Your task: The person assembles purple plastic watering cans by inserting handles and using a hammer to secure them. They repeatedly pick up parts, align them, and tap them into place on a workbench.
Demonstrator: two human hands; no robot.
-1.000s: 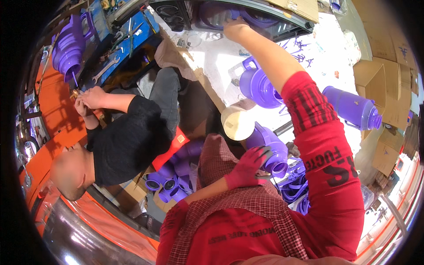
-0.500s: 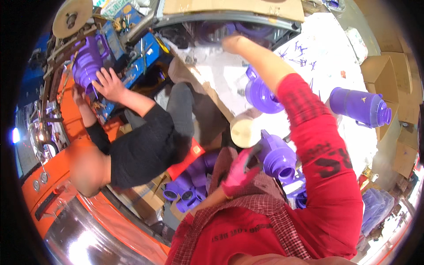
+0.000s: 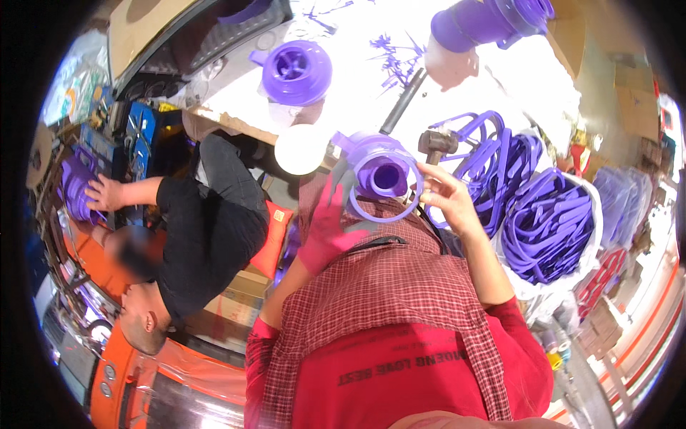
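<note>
A purple plastic jug body (image 3: pixel 383 151) with a round open mouth stands at the table's near edge, close to my waist. Around its mouth lies a thin purple ring (image 3: pixel 386 218), tilted toward me. My left hand (image 3: pixel 330 227), in a pink and grey glove, cups the jug's left side, thumb apart from the fingers. Bare, my right hand (image 3: pixel 450 196) pinches the ring's right edge. Just beyond that hand is a hammer (image 3: pixel 437 143) with a dark head. Farther left on the table sits a purple lid-like part (image 3: pixel 296 73) with a side tab.
To the right, a white sack (image 3: pixel 594 239) holds many purple handles (image 3: pixel 547 229), with more handles (image 3: pixel 486 154) beside it. A purple jug (image 3: pixel 489 25) lies at the far right. On the left, a co-worker in black (image 3: pixel 207 243) handles another purple jug (image 3: pixel 77 186).
My right hand has come back from the far side of the table and is now at the jug, on a ring. My view has turned right. The left hand stays by the jug.
</note>
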